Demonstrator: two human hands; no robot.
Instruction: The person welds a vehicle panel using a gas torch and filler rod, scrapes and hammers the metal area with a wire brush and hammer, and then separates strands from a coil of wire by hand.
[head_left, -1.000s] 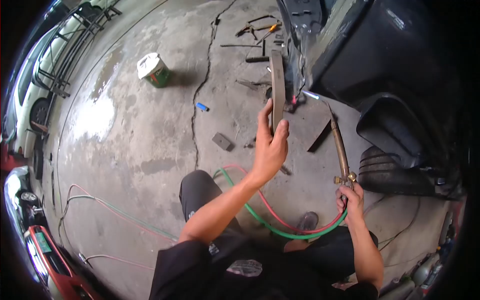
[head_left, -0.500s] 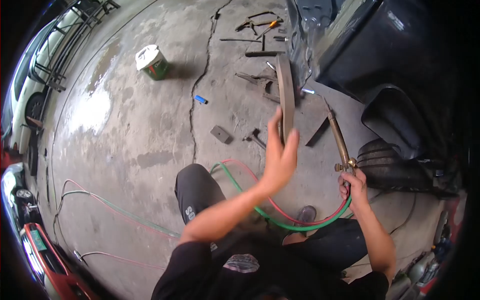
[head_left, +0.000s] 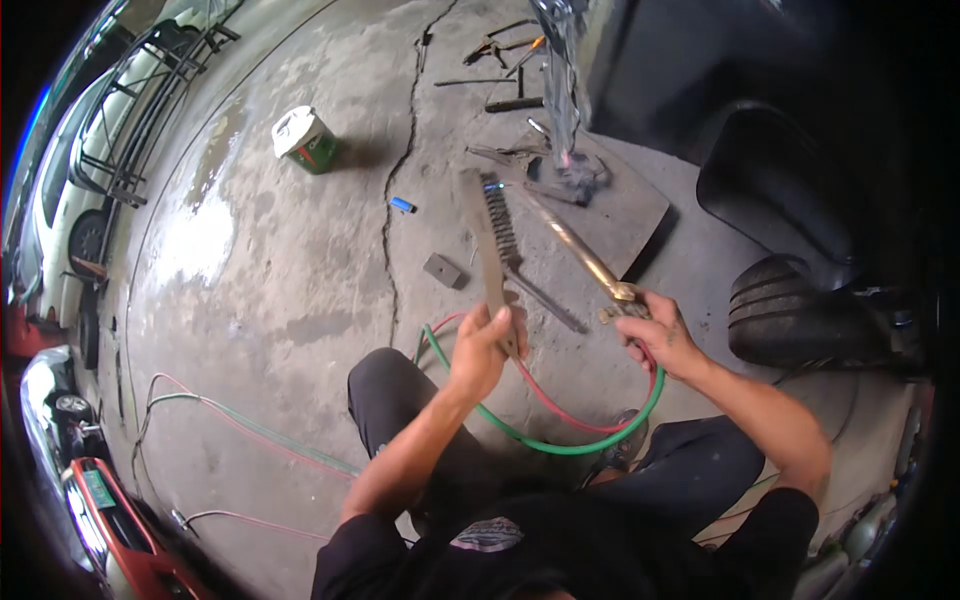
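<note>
My left hand (head_left: 483, 350) is closed around the handle of a wire brush (head_left: 484, 235), its bristles facing right. In my right hand (head_left: 662, 335) is a brass gas torch (head_left: 580, 250), gripped near its valves, with a green hose (head_left: 560, 449) and a red hose (head_left: 570, 425) running from it. A small blue glow shows at the torch tip, close to the brush bristles; whether they touch I cannot tell. On the floor beyond my left hand lies a hammer (head_left: 548, 300), its head partly behind the brush.
A metal plate (head_left: 630, 215) lies under the dark vehicle body (head_left: 690, 75) at upper right. A tyre (head_left: 765, 305) is at right. A grey block (head_left: 444, 271), blue lighter-like item (head_left: 403, 205), bucket (head_left: 305, 145) and clamp (head_left: 500, 45) sit on the concrete floor.
My left hand has closed on the brush handle and brought it lower, bristles now visible. My right hand has swung the torch tip left and tilted it toward the brush.
</note>
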